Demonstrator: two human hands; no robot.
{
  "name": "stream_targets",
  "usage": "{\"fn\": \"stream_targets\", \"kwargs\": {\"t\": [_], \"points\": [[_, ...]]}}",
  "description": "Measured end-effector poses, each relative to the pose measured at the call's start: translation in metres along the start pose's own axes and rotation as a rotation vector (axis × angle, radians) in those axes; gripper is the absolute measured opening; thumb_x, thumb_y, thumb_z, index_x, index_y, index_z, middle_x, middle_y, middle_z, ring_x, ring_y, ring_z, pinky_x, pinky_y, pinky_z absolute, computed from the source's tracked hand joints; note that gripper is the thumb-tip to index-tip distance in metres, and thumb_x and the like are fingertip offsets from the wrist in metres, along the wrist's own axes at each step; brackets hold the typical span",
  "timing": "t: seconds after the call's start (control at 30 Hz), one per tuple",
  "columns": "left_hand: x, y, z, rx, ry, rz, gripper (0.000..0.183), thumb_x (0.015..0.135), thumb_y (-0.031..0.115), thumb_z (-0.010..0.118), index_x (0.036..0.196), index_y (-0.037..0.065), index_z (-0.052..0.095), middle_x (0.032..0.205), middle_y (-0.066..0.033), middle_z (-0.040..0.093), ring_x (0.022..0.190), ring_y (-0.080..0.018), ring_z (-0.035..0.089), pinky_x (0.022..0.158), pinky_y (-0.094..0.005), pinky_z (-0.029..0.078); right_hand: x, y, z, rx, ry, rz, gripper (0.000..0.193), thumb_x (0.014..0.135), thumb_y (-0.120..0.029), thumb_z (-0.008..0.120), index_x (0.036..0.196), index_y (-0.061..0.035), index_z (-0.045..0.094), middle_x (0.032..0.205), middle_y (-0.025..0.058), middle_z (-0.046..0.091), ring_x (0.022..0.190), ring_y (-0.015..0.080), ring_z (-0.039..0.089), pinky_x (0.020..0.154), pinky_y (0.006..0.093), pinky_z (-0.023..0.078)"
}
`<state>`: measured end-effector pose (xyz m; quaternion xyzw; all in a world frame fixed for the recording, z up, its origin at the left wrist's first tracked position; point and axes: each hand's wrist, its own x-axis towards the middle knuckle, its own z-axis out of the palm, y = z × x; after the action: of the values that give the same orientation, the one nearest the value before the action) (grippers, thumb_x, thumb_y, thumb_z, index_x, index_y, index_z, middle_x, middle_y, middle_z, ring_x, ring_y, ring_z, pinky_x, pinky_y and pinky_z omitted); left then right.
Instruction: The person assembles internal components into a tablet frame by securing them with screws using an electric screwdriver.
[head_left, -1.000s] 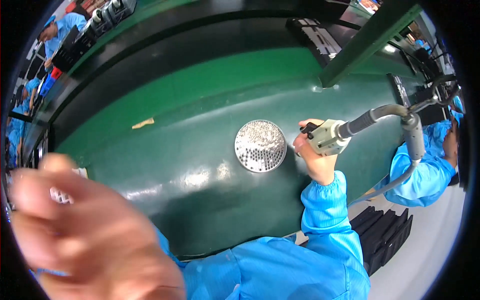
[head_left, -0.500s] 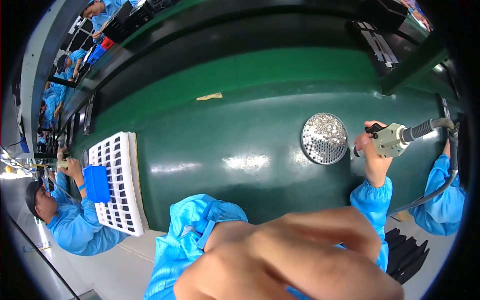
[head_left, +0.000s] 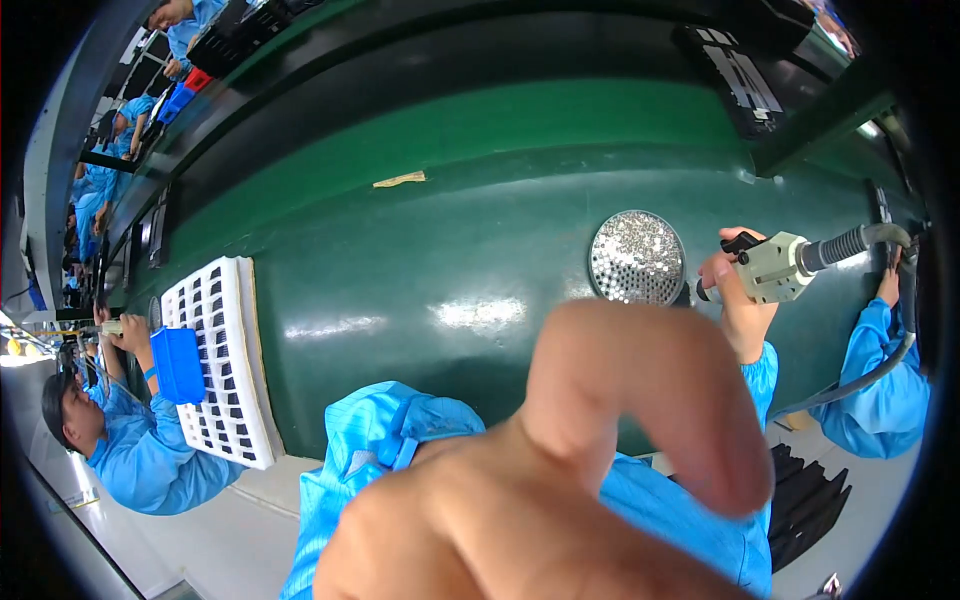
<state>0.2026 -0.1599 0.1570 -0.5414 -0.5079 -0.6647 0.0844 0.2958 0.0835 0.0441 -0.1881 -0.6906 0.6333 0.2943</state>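
Observation:
My left hand (head_left: 560, 470) fills the near middle, close up, with its forefinger bent and standing apart from the others. Nothing shows in it; part of it runs past the lower edge. To the right, my right hand (head_left: 738, 305) is wrapped round a pale grey-green hand tool (head_left: 778, 268) with a black lever and a corrugated hose (head_left: 838, 252). The tool's exact kind is unclear. Just left of its dark tip lies a round tray (head_left: 637, 258) of small shiny metal pieces on the dark green bench (head_left: 390, 260).
A white slotted tray (head_left: 228, 360) with dark parts stands at the left, a blue bin (head_left: 180, 366) beside it. One co-worker (head_left: 150, 440) sits there, another (head_left: 876, 390) at the right. A tan strip (head_left: 400, 180) lies farther back. Black panels (head_left: 805, 500) stand below right.
My left hand's forefinger has lifted and bent, now overlapping the round tray's near edge. The right hand keeps its hold on the tool. The whole view has shifted slightly.

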Motion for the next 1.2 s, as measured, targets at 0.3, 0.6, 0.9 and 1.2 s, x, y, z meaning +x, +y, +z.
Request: {"fn": "stream_targets", "kwargs": {"t": [0.3, 0.6, 0.9, 1.2], "points": [[-0.003, -0.001, 0.004, 0.17, 0.008, 0.01, 0.01, 0.076, 0.011, 0.065, 0.084, 0.007, 0.06, 0.083, -0.0074, 0.061, 0.079, -0.0222, 0.062, 0.057, -0.032, 0.041, 0.001, 0.009, 0.006, 0.004, -0.02, -0.014, 0.035, 0.077, 0.004, 0.059, 0.111, -0.0002, 0.054, 0.079, 0.0034, 0.057, 0.068, 0.0101, 0.055, 0.061, 0.0231, 0.045], [0.003, -0.019, 0.009, 0.276, 0.061, 0.019, 0.009, 0.074, 0.011, 0.065, 0.082, 0.008, 0.061, 0.076, -0.0055, 0.062, 0.073, -0.0205, 0.062, 0.056, -0.0312, 0.04, 0.005, 0.005, 0.008, 0.003, 0.028, 0.023, 0.038, 0.075, 0.005, 0.061, 0.112, -0.0003, 0.054, 0.082, 0.0029, 0.056, 0.072, 0.0098, 0.054, 0.066, 0.0238, 0.045], [-0.072, -0.147, -0.005, 0.487, -0.662, -0.469, 0.099, 0.061, 0.024, 0.082, 0.14, 0.003, 0.028, 0.144, -0.0233, 0.027, 0.133, -0.0409, 0.029, 0.108, -0.0479, 0.027, 0.023, -0.009, 0.005, -0.027, 0.11, 0.077, 0.038, 0.078, 0.002, 0.061, 0.115, 0.0, 0.052, 0.089, 0.0055, 0.059, 0.079, 0.012, 0.056, 0.069, 0.0258, 0.046], [-0.081, -0.157, 0.032, 0.304, -0.601, -0.424, 0.103, 0.058, 0.023, 0.084, 0.14, 0.0, 0.027, 0.139, -0.0241, 0.033, 0.128, -0.0404, 0.036, 0.106, -0.0484, 0.03, 0.015, -0.008, 0.013, 0.118, -0.019, -0.209, 0.039, 0.08, -0.008, 0.06, 0.117, -0.0032, 0.046, 0.073, 0.006, 0.05, 0.072, 0.0196, 0.05, 0.077, 0.0418, 0.044]]}}
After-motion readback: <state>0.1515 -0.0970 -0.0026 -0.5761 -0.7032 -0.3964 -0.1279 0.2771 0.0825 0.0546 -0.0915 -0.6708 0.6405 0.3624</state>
